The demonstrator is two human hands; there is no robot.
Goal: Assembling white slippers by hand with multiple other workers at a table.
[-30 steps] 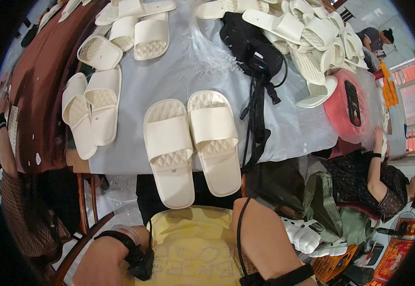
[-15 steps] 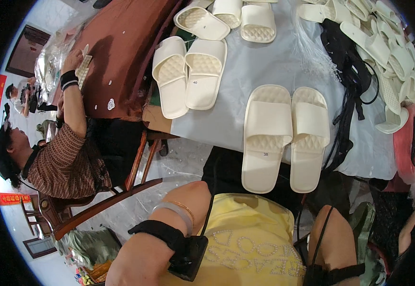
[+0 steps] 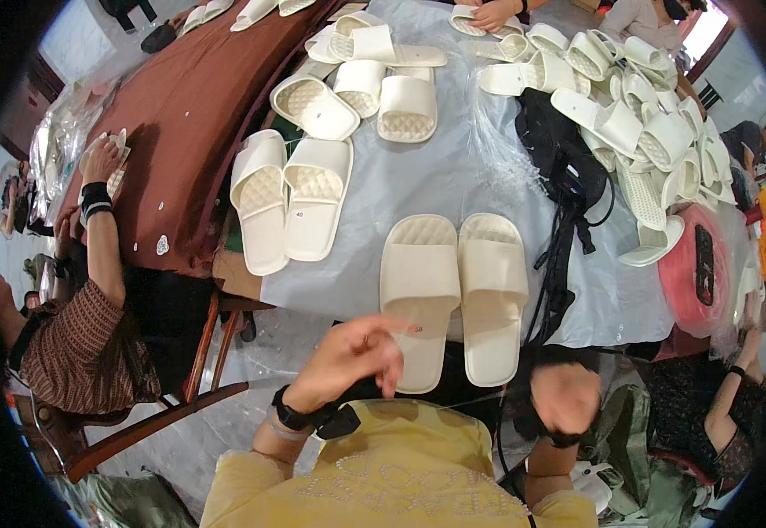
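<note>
A pair of cream slippers lies side by side at the table's near edge, the left slipper (image 3: 415,282) and the right slipper (image 3: 493,299) with toes pointing away from me. My left hand (image 3: 357,356) is at the left slipper's heel; its index finger stretches over the footbed, the other fingers bend loosely, and I see nothing held. Right of the pair, in front of the table edge, my right hand (image 3: 566,398) is balled up and blurred. Whatever its fingers hold, if anything, is hidden.
More cream slippers (image 3: 317,198) lie at the left; a large slipper pile (image 3: 664,132) covers the far right. Clear plastic strands (image 3: 506,154), a black strap bundle (image 3: 559,158) and a pink roll (image 3: 689,273) are on the table. A co-worker's hand (image 3: 100,163) works at the brown table.
Both my hands have come up into view beside the slipper pair. My view has shifted, showing more of the table's far side and another person's hands there. The slipper pair keeps its arrangement.
</note>
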